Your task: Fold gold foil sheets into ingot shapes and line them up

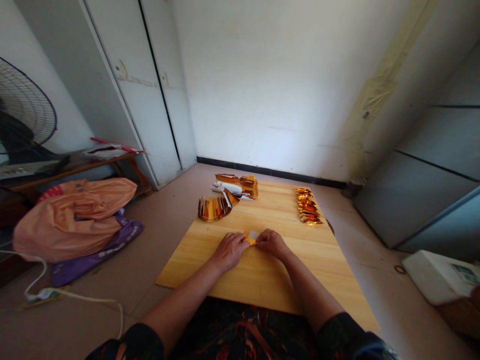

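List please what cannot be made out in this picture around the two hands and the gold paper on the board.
- Head view: the small gold paper is mostly covered by the left hand and right hand; its shape is unclear.
- The fingertips are too small to show their grip.
- The gold stack and the row of folded gold pieces are too small to count.
- The fan is cut off by the left edge.

Gold paper piece (251,237): small sheet, yellow-gold face with a pale silvery-white part showing at its far right corner; partly folded, lying flat on the wooden board near the board's middle, slightly toward the near side; pinched from both sides, the left hand (229,250) on its left edge, the right hand (272,243) on its right edge; finer creases too small to tell.
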